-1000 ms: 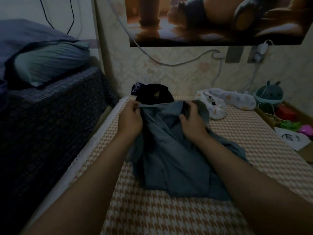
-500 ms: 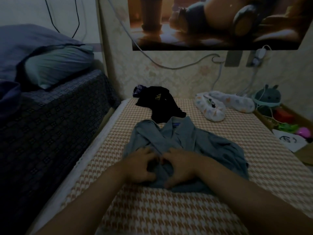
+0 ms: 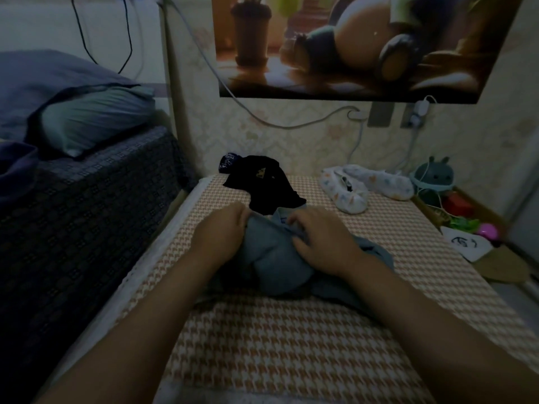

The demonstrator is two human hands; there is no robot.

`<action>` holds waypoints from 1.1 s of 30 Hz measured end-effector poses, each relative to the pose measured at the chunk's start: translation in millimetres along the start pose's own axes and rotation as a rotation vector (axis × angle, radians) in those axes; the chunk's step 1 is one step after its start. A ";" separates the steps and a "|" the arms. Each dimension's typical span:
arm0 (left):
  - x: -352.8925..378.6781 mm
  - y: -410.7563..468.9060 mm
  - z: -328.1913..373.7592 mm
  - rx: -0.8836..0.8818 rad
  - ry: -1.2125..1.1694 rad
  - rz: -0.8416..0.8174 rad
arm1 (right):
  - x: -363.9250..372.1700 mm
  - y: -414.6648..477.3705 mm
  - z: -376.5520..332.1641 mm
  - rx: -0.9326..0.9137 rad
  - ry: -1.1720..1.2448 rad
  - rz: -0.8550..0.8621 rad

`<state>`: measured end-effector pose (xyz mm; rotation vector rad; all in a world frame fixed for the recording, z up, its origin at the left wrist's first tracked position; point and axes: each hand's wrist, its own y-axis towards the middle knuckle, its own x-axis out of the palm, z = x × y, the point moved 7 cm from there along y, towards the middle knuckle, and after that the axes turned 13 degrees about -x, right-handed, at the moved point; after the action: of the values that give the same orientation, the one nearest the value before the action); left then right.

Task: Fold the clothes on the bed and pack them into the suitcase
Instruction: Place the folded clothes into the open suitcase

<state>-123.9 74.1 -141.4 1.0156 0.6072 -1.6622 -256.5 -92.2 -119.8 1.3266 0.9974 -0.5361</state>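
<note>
Hands work side by side on the blue-grey shirt point(image 3: 277, 258), which lies bunched mid-width on the houndstooth bed point(image 3: 262, 345). The left hand point(image 3: 221, 231) curls closed on the shirt's far left edge; the right hand point(image 3: 320, 237) pinches fabric beside the collar. Half a second ago both hands pressed flat nearer the person and the shirt lay wider. A black garment point(image 3: 262, 185) touches the shirt's far edge; bare bed lies near the person.

Both bare forearms reach in from the bottom corners toward frame centre, left hand point(image 3: 219, 238) and right hand point(image 3: 322, 239) close together, palms down, fingers curled gripping cloth.
</note>
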 end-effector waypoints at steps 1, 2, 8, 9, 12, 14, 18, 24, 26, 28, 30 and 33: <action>-11.2 7.9 -13.5 -0.111 -0.032 0.140 | -2.4 -1.7 -4.3 -0.068 -0.032 0.005; -12.8 8.4 -25.1 -0.184 -0.038 0.161 | 1.9 -4.9 -5.3 -0.063 0.003 -0.072; 17.0 0.4 -25.0 0.172 0.132 0.307 | 50.3 -39.8 30.9 0.189 -0.195 -0.692; 18.1 -7.2 -12.0 0.249 0.113 0.296 | 48.4 -37.5 41.6 0.236 -0.259 -0.626; 8.7 -36.3 33.7 0.448 -0.095 0.210 | 32.5 -28.8 66.2 0.397 -0.295 -0.282; 21.0 -51.0 49.5 0.524 -0.148 0.024 | 19.4 -30.0 76.0 0.519 -0.156 -0.019; 84.2 -50.3 28.1 0.504 0.391 -0.192 | 51.5 -41.7 77.6 0.459 0.301 -0.058; 86.1 -17.4 9.2 0.449 0.193 -0.117 | 67.8 -55.1 59.5 0.184 0.208 -0.374; 78.5 -9.0 11.8 0.444 0.160 -0.082 | 61.7 -49.7 61.4 0.107 0.095 -0.392; 64.4 -2.3 12.5 0.392 0.135 -0.043 | 50.4 -45.8 63.1 0.081 0.096 -0.306; 36.6 -1.6 14.8 0.349 0.025 0.070 | 34.3 -42.1 66.0 0.131 0.182 -0.181; -12.6 -1.5 10.1 0.180 -0.210 0.282 | 7.1 -33.4 70.9 0.200 0.296 0.031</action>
<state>-127.5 73.0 -125.6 0.9878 0.1690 -1.5640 -259.6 -165.4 -148.3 1.6305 1.1860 -0.4314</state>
